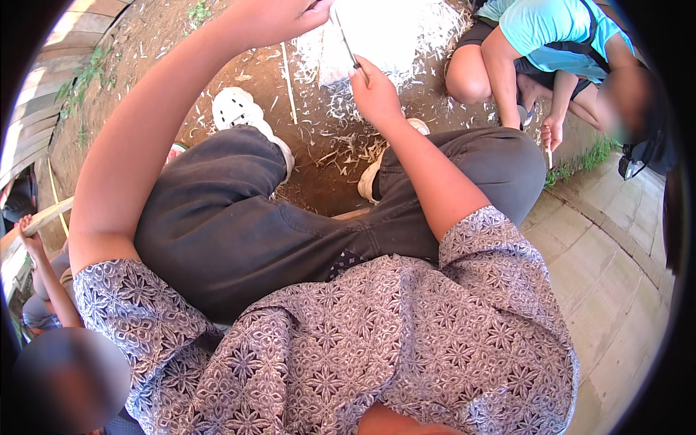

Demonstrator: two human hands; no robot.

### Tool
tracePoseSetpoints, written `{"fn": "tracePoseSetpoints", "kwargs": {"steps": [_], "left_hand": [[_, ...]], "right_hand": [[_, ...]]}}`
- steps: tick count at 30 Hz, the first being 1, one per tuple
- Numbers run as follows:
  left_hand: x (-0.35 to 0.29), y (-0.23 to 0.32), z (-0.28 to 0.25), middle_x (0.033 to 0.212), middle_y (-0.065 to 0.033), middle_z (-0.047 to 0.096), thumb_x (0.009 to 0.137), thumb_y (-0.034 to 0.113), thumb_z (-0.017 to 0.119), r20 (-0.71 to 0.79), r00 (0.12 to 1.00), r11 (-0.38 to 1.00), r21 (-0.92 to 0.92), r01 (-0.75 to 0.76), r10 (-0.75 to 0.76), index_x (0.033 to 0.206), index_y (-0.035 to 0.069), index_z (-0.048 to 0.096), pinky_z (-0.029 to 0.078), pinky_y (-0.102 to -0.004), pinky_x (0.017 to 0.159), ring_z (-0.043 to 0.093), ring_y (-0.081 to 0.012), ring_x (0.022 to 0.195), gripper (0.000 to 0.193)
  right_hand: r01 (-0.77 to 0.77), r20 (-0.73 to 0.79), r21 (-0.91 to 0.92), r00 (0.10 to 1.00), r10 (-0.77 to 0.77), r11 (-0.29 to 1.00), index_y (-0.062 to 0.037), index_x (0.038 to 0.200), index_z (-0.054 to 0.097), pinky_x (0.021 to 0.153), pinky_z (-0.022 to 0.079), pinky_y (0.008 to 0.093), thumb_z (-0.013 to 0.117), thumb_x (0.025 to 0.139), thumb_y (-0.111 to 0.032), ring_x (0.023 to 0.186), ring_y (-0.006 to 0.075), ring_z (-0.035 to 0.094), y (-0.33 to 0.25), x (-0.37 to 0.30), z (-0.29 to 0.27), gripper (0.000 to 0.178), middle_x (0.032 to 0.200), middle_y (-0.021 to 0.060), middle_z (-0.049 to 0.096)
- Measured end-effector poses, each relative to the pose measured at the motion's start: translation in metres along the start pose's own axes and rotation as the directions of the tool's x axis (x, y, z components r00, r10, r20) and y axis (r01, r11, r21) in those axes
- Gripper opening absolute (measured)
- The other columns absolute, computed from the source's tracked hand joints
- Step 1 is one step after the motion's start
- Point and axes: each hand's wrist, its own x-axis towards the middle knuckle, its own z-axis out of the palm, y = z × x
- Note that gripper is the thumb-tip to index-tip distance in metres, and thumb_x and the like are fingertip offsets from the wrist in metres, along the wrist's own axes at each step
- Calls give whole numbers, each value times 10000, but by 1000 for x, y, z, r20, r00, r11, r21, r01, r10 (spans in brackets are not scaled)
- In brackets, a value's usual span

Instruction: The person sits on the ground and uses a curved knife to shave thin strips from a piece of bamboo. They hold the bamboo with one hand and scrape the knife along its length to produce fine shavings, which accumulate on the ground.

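Note:
My right hand [375, 93] is closed around the lower end of a slim grey blade-like tool [344, 38], which points up and slightly left. Its upper end reaches close to my left hand [286, 18], at the top edge of the view. The fingers there are curled, partly cut off by the frame, and whatever they hold is washed out by glare. Below and between the hands, pale shavings [346, 109] litter the brown ground, thickest around a glaring white patch [377, 36]. A thin pale stick [288, 83] lies on the soil below my left hand.
My bent legs in dark trousers [239, 188] and white clog shoes [235, 109] frame the ground. A person in a turquoise shirt [544, 29] crouches at right, holding a small pale stick [549, 157]. Another person's hand [29, 235] touches a wooden pole [43, 216] at left. Paving [594, 254] lies right.

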Motion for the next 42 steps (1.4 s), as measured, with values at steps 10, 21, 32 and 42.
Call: {"fn": "tracePoseSetpoints", "kwargs": {"steps": [10,21,32,42], "left_hand": [[-5,-2,1,743,-301,631,965,313,506,-44,999,1000,-18,-20,19,785,-22,652,492,-573,663,620,-502,686,407],[-3,0,-1,736,-299,636,979,317,497,-53,998,999,33,-39,41,770,-25,661,503,-569,668,629,-491,682,433],[-5,0,-1,769,-312,648,1010,331,473,-33,999,1000,-16,-18,18,807,-35,672,506,-574,705,640,-497,723,463],[-5,3,-2,788,-315,655,1023,340,475,-54,999,1000,-19,-3,1,813,-37,684,512,-569,725,647,-501,753,480]], "right_hand": [[32,14,118,999,-34,993,-135,1397,598,746,508,361,539,1017,-244,752,213,632,-12,-1,1,400,868,111,690],[16,27,87,999,-18,996,-76,1395,598,721,473,304,532,1041,-242,742,121,554,12,2,3,396,830,34,632],[-13,32,246,999,6,969,-72,1448,560,623,411,232,588,1037,-244,682,35,486,-7,8,-2,446,790,-41,568],[-89,45,189,996,82,978,-66,1465,528,616,422,239,582,1036,-250,671,33,508,-18,2,-4,470,760,-29,613]]}}
